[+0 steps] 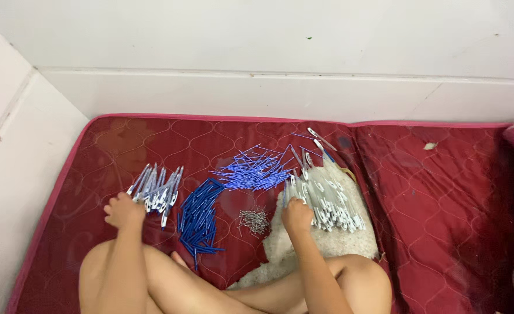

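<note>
Red quilted mattress (123, 145) against white wall; left hand (123, 210), fingers curled, resting on the lower end of an assembled pen pile (155, 191) at centre-left, grip unclear. Right hand (297, 215) closed loosely over white-and-blue pen barrels (329, 200) on cream fleece (327, 241), centre-right. Likely light, stiff, slick plastic; best pinched mid-barrel.
</note>
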